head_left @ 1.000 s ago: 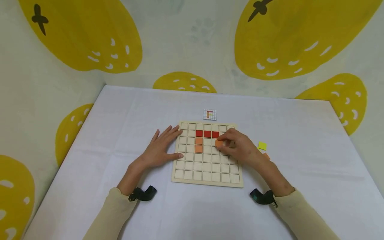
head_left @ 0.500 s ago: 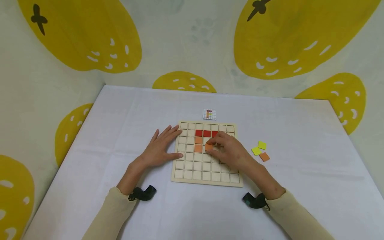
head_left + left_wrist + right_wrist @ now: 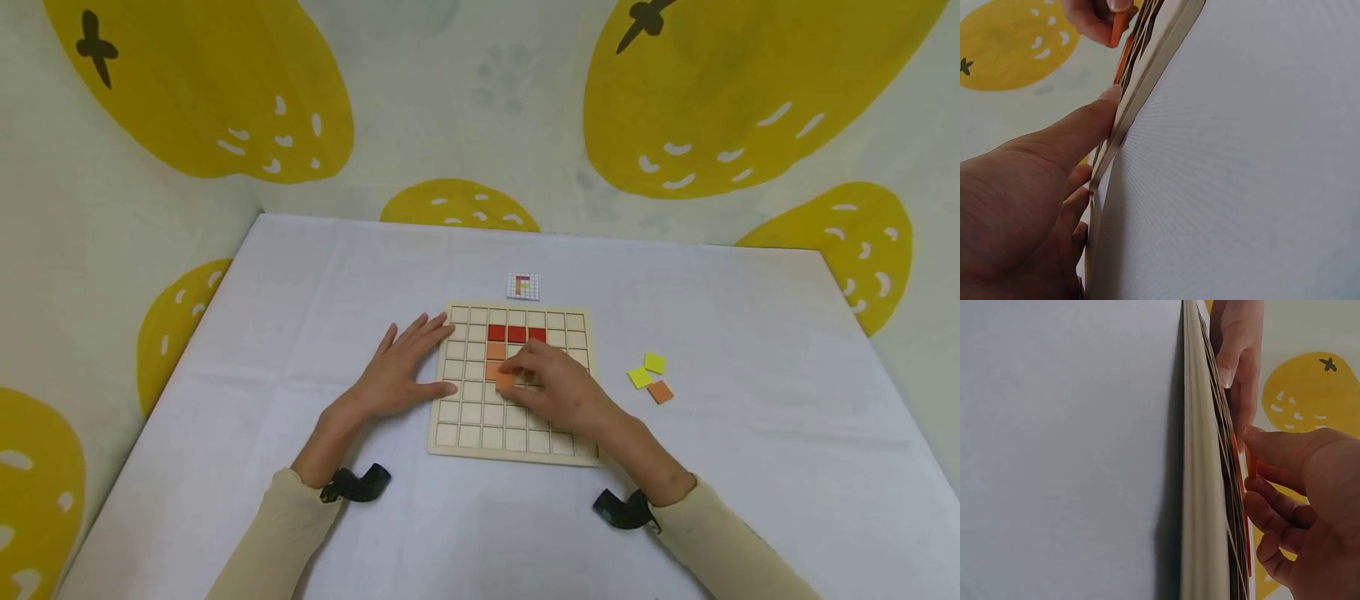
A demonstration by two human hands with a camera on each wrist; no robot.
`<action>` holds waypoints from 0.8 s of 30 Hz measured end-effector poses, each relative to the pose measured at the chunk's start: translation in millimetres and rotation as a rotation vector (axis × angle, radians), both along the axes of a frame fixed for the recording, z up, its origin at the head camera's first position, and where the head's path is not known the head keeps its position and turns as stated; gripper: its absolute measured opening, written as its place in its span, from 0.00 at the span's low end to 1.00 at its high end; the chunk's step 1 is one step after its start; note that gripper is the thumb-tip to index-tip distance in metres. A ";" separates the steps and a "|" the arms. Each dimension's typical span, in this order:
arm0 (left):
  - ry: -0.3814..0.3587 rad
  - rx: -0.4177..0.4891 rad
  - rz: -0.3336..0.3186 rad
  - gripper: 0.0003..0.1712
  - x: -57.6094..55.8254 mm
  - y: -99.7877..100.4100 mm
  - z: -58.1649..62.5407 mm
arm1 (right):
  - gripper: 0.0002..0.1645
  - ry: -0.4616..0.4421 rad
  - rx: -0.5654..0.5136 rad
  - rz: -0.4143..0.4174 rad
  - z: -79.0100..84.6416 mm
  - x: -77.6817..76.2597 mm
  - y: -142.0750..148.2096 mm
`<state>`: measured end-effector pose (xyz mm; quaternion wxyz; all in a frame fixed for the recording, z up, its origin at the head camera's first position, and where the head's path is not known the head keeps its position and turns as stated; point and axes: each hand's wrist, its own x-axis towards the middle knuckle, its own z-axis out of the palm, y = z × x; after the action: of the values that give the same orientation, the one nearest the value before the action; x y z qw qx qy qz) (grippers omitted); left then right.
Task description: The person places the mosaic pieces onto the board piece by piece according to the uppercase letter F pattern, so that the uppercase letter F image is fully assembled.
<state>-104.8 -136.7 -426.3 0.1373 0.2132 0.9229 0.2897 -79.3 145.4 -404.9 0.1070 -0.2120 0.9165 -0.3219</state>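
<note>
My right hand (image 3: 562,392) pinches an orange square tile (image 3: 505,381) between thumb and fingers, just over the wooden grid board (image 3: 495,437). In the left wrist view this tile (image 3: 1119,28) is tilted and raised off the board's surface. Three red tiles (image 3: 517,334) sit in a row near the board's far side. Below the leftmost red one lie two orange tiles (image 3: 496,351) in a column, the lower partly covered by the held tile. My left hand (image 3: 393,379) rests at the board's left edge with its fingers spread, thumb (image 3: 1079,128) touching the rim.
A small card (image 3: 522,286) with a coloured grid pattern lies beyond the board. To the right on the white tablecloth (image 3: 750,467) are two yellow tiles (image 3: 654,363) and a loose orange tile (image 3: 661,392). A patterned cloth wall stands behind the table.
My right hand has carried the orange tile leftward and slightly nearer across the board, to below the orange column. The loose tiles at right have come into full view. My left hand stays put.
</note>
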 end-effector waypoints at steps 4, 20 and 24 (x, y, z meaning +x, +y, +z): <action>-0.003 0.003 0.000 0.52 0.0 0.0 0.1 | 0.18 0.003 0.023 -0.002 -1.3 2.2 -4.4; 0.006 0.006 0.002 0.52 1.2 -2.1 -2.0 | 0.17 0.087 0.037 0.019 -3.4 8.8 -15.6; 0.004 0.014 -0.002 0.52 0.0 -1.6 -1.8 | 0.17 0.111 0.051 0.019 -3.4 9.4 -14.9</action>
<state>-104.8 -138.3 -428.0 0.1343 0.2159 0.9210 0.2953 -70.0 130.5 -408.3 0.0645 -0.2352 0.9268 -0.2854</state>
